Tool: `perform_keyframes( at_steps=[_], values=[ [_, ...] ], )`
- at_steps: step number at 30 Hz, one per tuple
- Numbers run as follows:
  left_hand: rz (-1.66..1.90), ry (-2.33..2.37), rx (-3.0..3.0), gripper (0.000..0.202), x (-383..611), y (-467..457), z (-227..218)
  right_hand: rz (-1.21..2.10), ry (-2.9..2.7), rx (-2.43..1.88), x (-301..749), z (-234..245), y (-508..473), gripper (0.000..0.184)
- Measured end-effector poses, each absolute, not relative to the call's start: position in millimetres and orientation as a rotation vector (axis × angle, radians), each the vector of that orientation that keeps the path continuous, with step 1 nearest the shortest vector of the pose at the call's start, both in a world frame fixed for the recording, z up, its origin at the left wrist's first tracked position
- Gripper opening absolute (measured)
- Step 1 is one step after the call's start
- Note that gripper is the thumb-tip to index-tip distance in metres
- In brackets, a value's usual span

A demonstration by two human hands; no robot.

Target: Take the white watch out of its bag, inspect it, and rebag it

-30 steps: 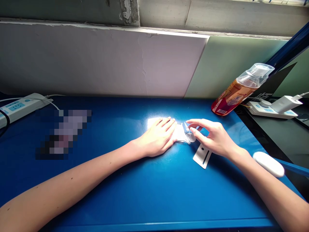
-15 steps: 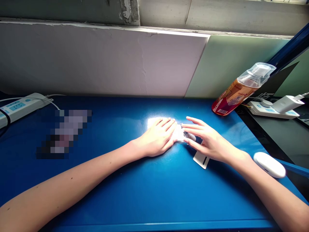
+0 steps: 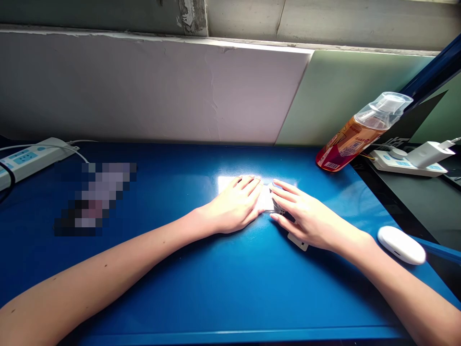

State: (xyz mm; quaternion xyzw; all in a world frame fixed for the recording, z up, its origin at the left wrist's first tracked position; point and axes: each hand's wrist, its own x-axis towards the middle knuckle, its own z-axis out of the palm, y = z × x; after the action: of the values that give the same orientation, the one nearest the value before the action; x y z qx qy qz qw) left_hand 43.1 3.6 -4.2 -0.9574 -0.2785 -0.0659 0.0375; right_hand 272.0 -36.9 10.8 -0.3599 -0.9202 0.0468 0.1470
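My left hand (image 3: 234, 204) lies flat, fingers stretched out, over the left part of a small flat packet (image 3: 267, 199) that looks white and shiny. Glare and my fingers hide most of the packet, so its exact kind is unclear. Over its darker right end rests my right hand (image 3: 306, 211), palm down with the fingers extended and the thumb apart. From beneath that hand pokes the corner of a white card-like tab (image 3: 298, 241) with a dark slot. Whether the tab joins the packet is hidden.
The blue table (image 3: 223, 278) meets a wall at the back. A tilted bottle (image 3: 353, 132) with a clear cap stands back right, near a power strip (image 3: 406, 164). A white oval case (image 3: 401, 245) lies by my right forearm. Another power strip (image 3: 36, 156) and a blurred-out object (image 3: 103, 197) are left.
My right hand has come down and slightly left onto the packet's dark end, covering more of it and of the slotted tab. My left hand has stayed in place.
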Motion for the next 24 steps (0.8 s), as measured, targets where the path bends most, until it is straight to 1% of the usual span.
perform_keyframes(
  at_steps=[13,15,18,20,22,24],
  values=[
    [-0.236,-0.88,-2.954,0.056,44.6,2.8,-6.6,0.116,-2.666,-1.002,264.9,9.8,-39.3,0.05],
    [-0.243,-0.885,-2.961,0.057,44.8,3.0,-7.0,0.158,-2.624,-1.015,264.5,8.2,-38.9,0.046],
    [-0.265,-0.874,-2.972,0.059,44.1,3.8,-6.6,0.23,-2.456,-1.079,267.1,4.0,-34.9,0.032],
    [-0.273,-0.868,-2.992,0.059,43.2,4.6,-6.3,0.244,-2.39,-1.122,270.9,1.6,-30.3,0.029],
    [-0.29,-0.878,-3.022,0.058,42.5,4.9,-6.5,0.237,-2.393,-1.16,275.3,0.2,-25.5,0.034],
    [-0.351,-0.898,-3.049,0.059,42.2,4.5,-7.3,0.248,-2.44,-1.162,279.1,-0.6,-21.7,0.044]
  ],
)
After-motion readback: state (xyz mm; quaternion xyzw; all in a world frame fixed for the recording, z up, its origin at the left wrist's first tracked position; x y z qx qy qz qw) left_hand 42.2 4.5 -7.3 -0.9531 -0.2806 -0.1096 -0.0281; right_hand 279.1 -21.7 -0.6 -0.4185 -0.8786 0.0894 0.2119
